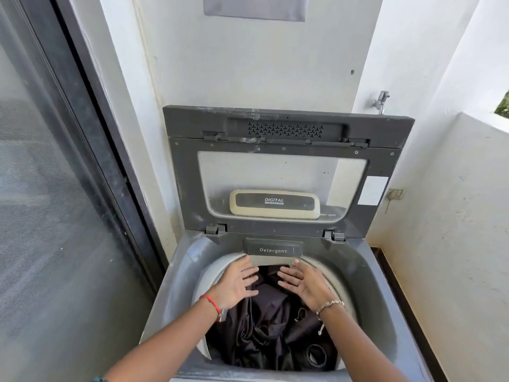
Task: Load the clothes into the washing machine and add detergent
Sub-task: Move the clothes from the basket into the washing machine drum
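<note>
Low in the middle of the frame, the dark clothes (270, 326) lie heaped inside the drum of the washing machine (176, 285). They look soft, light and limp, likely to sag and trail, so I would gather a bunched fold from the top of the heap rather than a loose edge. The cloth is near black, thin and creased, with a round band showing at the heap's lower right. Just above, the left hand (237, 285) and right hand (305, 285) hover with fingers spread: each grip is apart and holds nothing. Whether the palms touch the cloth I cannot tell. Beyond them the detergent flap (272, 250) sits closed under the raised lid (283, 172).
</note>
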The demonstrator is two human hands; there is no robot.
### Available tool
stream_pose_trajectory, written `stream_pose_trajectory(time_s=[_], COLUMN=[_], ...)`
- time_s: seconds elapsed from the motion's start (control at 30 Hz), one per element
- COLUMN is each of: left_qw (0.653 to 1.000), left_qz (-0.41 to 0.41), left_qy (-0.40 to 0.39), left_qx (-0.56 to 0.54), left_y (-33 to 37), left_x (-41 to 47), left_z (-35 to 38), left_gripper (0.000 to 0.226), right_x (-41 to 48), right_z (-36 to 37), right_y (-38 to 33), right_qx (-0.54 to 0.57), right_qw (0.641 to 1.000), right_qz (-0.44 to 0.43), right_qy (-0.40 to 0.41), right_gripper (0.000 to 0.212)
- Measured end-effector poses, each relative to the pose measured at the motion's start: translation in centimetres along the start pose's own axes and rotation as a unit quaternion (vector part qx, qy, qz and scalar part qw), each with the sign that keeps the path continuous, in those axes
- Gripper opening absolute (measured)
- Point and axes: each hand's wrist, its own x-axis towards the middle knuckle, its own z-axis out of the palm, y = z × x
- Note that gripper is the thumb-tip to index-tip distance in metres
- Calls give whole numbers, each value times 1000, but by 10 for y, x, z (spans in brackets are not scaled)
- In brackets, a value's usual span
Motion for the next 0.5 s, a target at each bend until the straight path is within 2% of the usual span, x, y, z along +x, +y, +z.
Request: stream_pose_trajectory(time_s=[0.27,0.43,0.5], left_qw=[995,983,974], left_qz=[-9,8,24], left_qy=[59,69,71], left_qx=[-76,-168,-215], left_y=[8,2,-4], left_x=[75,110,120], left_z=[4,2,2], left_gripper=[41,46,41], right_x=[88,124,129], right_z=[0,-1,1], right_y=[5,26,31], right_qx=[116,194,226], right_qw=[989,979,973], right_qz=[52,45,37], right_qy=[70,44,28], right_gripper=[21,18,15])
